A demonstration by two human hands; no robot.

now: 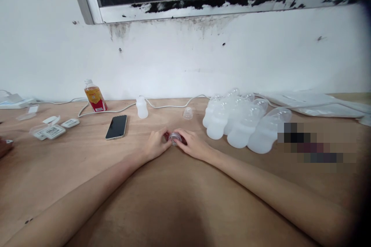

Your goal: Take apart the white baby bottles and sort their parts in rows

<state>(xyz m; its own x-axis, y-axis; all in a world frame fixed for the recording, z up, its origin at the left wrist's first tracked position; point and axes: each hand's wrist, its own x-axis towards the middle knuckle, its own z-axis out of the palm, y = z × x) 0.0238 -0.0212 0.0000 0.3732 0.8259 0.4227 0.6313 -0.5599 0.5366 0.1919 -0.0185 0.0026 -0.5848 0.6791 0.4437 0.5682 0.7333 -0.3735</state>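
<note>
My left hand [158,143] and my right hand [191,144] meet at the middle of the table. Between their fingertips they grip a small clear round bottle part [174,138], which looks like a collar ring; the fingers hide its sides. Just behind the hands a clear dome-shaped bottle cap [188,113] rests on the wood. Farther back to the left, a frosted white baby bottle [142,108] stands upright without a dome cap. To the right, several frosted bottles with clear dome caps [240,121] are grouped closely together.
A smartphone [116,127] lies left of my hands, near a drink bottle [95,96]. Small white cases [54,131] sit farther left, with part of another person's hand [5,146] at the edge. A white cable [174,105] runs along the back; plastic bags [315,104] lie back right.
</note>
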